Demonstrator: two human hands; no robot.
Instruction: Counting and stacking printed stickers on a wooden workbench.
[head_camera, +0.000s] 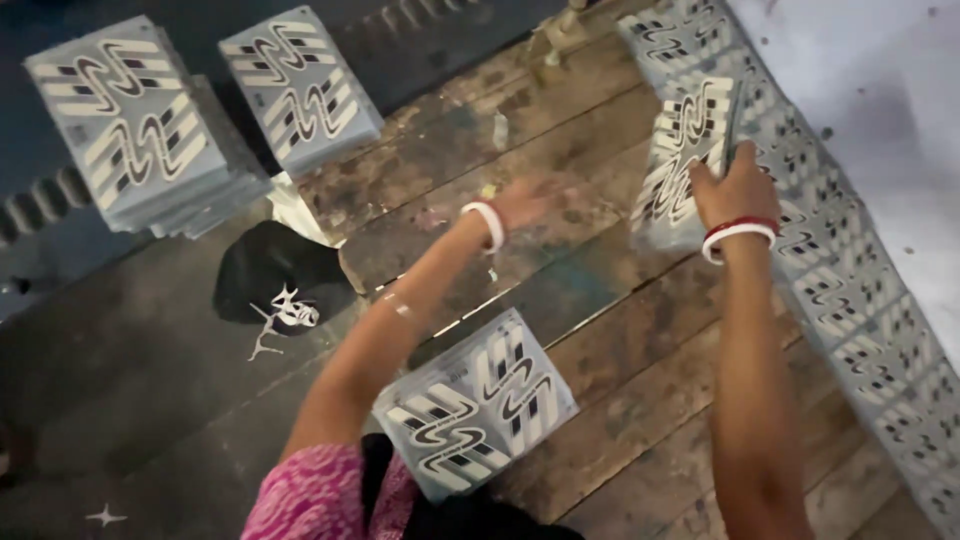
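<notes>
- Two bare hands work over a worn wooden plank table (640, 340), each wrist ringed with bangles.
- The right hand (737, 188), at about 2 o'clock in the view, is closed around the lower edge of a held sheet bundle (688, 150), a grey printed stack with white and dark wavy patterns, standing nearly upright.
- The left hand (522, 203), near the centre and slightly toward 12 o'clock, is blurred; it hovers over the planks just beside the held sheet bundle, and whether its fingers are spread or pressed together cannot be told.
- A long row of overlapping sheets (860, 300), same pattern, runs along the table edge from 1 o'clock down to 4 o'clock, directly behind the right hand.
- A near stack (478, 402) of the same sheets lies flat at 6 o'clock, partly under the left forearm.
- Two more piles sit at the far side: a tall stack (130, 125) at 10 o'clock and a smaller stack (300, 85) at 11 o'clock, near each other but apart.
- A black cloth (270, 275) lies at 9 o'clock, with white paper scraps (285, 315) on it.
- A pink patterned sleeve (305, 495) shows at 7 o'clock.
</notes>
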